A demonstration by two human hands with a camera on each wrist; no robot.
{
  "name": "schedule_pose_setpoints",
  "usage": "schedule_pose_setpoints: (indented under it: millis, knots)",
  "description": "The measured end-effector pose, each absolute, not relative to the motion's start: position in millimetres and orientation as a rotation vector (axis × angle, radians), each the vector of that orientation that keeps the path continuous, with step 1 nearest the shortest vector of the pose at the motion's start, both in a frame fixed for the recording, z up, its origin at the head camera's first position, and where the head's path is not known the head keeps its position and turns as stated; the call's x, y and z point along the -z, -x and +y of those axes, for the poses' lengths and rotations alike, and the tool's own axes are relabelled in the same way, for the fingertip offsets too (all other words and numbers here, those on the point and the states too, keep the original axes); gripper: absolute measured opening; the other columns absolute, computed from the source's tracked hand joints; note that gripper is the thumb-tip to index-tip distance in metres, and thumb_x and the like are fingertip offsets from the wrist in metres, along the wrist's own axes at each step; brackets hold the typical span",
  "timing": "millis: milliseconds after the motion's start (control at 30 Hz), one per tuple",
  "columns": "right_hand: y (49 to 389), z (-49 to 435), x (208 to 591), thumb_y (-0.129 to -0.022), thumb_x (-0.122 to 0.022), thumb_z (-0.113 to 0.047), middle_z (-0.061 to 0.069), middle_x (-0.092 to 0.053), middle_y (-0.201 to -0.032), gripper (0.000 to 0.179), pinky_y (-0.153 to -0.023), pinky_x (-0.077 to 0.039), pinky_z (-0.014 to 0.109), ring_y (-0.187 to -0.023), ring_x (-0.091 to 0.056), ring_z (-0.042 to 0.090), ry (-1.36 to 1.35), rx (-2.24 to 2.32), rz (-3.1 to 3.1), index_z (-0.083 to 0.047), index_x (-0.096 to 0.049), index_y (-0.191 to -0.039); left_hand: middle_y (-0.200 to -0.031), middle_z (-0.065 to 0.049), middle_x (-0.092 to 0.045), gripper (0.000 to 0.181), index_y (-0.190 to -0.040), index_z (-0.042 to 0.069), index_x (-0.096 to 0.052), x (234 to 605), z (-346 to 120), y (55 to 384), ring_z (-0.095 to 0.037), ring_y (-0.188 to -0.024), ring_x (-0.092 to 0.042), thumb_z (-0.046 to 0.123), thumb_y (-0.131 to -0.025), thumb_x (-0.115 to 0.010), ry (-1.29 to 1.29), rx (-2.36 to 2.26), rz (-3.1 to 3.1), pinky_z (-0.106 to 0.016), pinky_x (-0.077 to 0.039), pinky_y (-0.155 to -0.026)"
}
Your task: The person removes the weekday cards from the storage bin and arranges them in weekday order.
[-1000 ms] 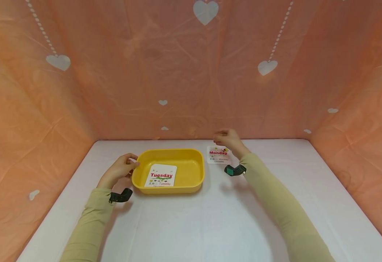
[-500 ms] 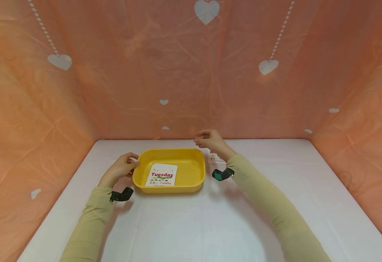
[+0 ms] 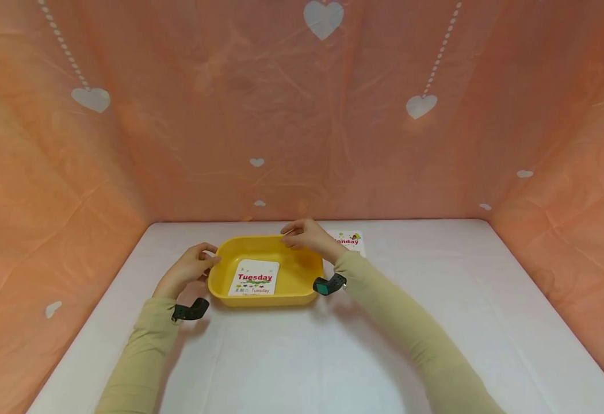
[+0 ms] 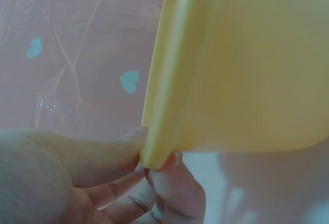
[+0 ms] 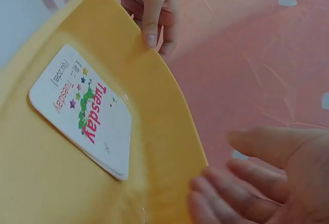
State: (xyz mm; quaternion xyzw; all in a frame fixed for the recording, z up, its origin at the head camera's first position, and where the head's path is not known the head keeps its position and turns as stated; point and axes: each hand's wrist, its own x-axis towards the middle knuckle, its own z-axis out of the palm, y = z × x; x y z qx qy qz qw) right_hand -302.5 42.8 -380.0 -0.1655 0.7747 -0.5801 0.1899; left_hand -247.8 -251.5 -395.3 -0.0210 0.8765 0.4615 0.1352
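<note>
A yellow plastic tray (image 3: 266, 300) stands on the table with a small stack of white cards inside, the top card (image 5: 87, 106) reading "Tuesday". My left hand (image 3: 190, 265) pinches the tray's left rim, thumb on one side and fingers on the other, as the left wrist view shows at the tray edge (image 4: 164, 106). My right hand (image 3: 307, 237) hovers over the tray's back right part. In the right wrist view its thumb and fingers (image 5: 221, 198) are apart, close to the rim, with nothing between them. A "Monday" card (image 3: 352, 241) lies right of the tray, partly hidden by the right hand.
The white tabletop (image 3: 281, 356) stretches in front of the tray and to both sides. An orange curtain (image 3: 322, 132) printed with white hearts hangs along the back and sides. A dark band (image 3: 329, 284) sits at the right wrist, another band (image 3: 190, 309) at the left.
My right hand has moved left, from above the "Monday" card to over the tray's back right part, leaving the card on the table. The left hand stays on the tray rim.
</note>
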Motion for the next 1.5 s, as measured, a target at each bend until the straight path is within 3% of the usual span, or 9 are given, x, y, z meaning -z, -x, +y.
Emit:
schedule_pose_setpoints:
  millis: [267,733,967,1100,1300,1500]
  knots:
    - [301,31,382,-0.09,-0.066,-0.01,0.016,-0.063,-0.116,0.04,-0.091,-0.048,0.041,-0.107,-0.059,0.035,0.471,1.452,2.165,0.007,-0.056,-0.126,-0.092,-0.016,-0.057,0.036,-0.129,-0.006,-0.041,395,-252,248,-0.021,-0.07,-0.055,0.014,-0.1,-0.051,0.06,-1.344,2.542,-0.03,-0.051,-0.06]
    - [305,19,393,-0.087,-0.07,-0.013,0.012,-0.065,-0.105,0.046,-0.084,-0.051,0.035,-0.094,-0.062,0.031,0.38,1.327,2.225,0.006,-0.057,-0.126,-0.094,-0.016,-0.058,0.037,-0.129,-0.005,-0.041,393,-251,247,-0.021,-0.071,-0.055,0.015,-0.1,-0.051,0.056,-1.338,2.545,-0.03,-0.051,-0.06]
    - [304,15,396,-0.087,-0.07,-0.014,0.014,-0.06,-0.116,0.048,-0.087,-0.05,0.037,-0.094,-0.062,0.03,0.345,1.328,2.187,0.007,-0.056,-0.127,-0.096,-0.018,-0.058,0.037,-0.129,-0.005,-0.041,393,-250,246,-0.021,-0.072,-0.056,0.015,-0.1,-0.051,0.063,-1.34,2.541,-0.03,-0.052,-0.061]
    - [304,12,398,-0.088,-0.068,-0.014,0.017,-0.063,-0.113,0.041,-0.088,-0.05,0.037,-0.098,-0.062,0.032,0.349,1.34,2.161,0.007,-0.058,-0.123,-0.096,-0.017,-0.058,0.036,-0.129,-0.004,-0.041,393,-250,246,-0.021,-0.072,-0.056,0.015,-0.1,-0.051,0.07,-1.34,2.54,-0.03,-0.052,-0.061]
    - [305,9,401,-0.09,-0.065,-0.013,0.016,-0.066,-0.099,0.028,-0.087,-0.05,0.037,-0.088,-0.061,0.027,0.358,1.344,2.139,0.006,-0.064,-0.111,-0.095,-0.017,-0.057,0.036,-0.129,-0.003,-0.042,395,-252,247,-0.022,-0.072,-0.056,0.016,-0.1,-0.051,0.077,-1.339,2.537,-0.029,-0.051,-0.061]
    - [305,6,403,-0.09,-0.066,-0.013,0.016,-0.066,-0.101,0.028,-0.088,-0.049,0.036,-0.088,-0.061,0.026,0.351,1.331,2.156,0.006,-0.064,-0.111,-0.095,-0.016,-0.057,0.036,-0.129,-0.003,-0.041,396,-253,248,-0.022,-0.072,-0.055,0.016,-0.101,-0.05,0.076,-1.339,2.539,-0.029,-0.051,-0.061]
